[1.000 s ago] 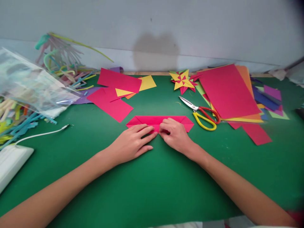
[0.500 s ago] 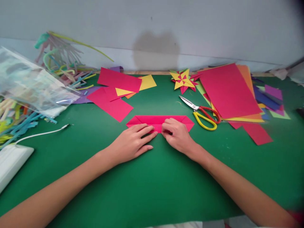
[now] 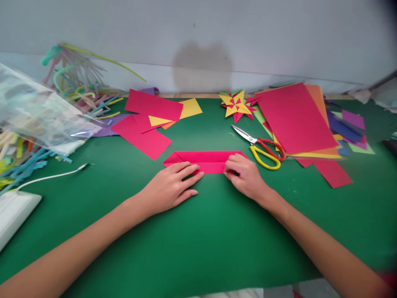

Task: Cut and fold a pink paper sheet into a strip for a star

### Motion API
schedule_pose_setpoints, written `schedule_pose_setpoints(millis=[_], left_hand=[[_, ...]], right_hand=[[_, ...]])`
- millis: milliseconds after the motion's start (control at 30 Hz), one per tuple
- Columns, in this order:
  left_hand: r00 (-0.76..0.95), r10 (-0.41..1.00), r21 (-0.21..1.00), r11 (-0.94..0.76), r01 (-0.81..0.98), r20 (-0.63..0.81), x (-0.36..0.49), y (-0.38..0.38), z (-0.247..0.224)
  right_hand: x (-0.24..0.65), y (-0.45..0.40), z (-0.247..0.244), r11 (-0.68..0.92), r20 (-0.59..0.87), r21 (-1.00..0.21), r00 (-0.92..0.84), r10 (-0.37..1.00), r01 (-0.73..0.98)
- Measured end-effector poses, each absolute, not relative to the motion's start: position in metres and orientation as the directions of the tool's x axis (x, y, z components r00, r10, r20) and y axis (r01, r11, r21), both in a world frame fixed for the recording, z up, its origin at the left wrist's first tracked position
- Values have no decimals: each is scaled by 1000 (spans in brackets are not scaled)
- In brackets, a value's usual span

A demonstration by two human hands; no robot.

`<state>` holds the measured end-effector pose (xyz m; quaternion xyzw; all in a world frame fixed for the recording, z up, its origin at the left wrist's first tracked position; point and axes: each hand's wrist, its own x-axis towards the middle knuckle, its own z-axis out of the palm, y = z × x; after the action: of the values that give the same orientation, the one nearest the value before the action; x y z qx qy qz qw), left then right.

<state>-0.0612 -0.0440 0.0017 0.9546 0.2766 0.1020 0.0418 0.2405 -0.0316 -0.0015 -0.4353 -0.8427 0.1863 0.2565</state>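
Observation:
A long folded red paper (image 3: 211, 162) with slanted ends lies flat on the green table surface (image 3: 198, 244). My left hand (image 3: 173, 185) rests on its left part, fingers spread and palm down. On the right part of the strip, my right hand (image 3: 245, 174) has its fingers curled together at the near edge; whether they grip the paper is hidden. Behind and right of the strip lie scissors (image 3: 263, 150) with one red and one yellow handle. A yellow, red and green folded paper star (image 3: 236, 105) sits further back.
Loose red sheets (image 3: 155, 105) and yellow paper (image 3: 190, 108) lie back left. A stack of red sheets (image 3: 299, 120) and colored scraps (image 3: 353, 128) are at right. A plastic bag (image 3: 46, 111), colorful pipe cleaners (image 3: 27, 165) and a white device with cable (image 3: 17, 211) occupy the left.
My right hand has slid to the right along the red strip, uncovering its middle. My left hand stays on the left part. The view has shifted slightly.

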Motion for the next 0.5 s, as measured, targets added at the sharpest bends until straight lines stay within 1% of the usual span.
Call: schedule_pose_setpoints(millis=[200,500], left_hand=[[828,536,134,-844,520,166,-60,-43,2],[820,549,155,-835,528,162,-62,-44,-1]], right_hand=[[266,-34,-5,563,287,-517,-490,823,644],[300,-42,-4,464,256,-548,-388,885,696]])
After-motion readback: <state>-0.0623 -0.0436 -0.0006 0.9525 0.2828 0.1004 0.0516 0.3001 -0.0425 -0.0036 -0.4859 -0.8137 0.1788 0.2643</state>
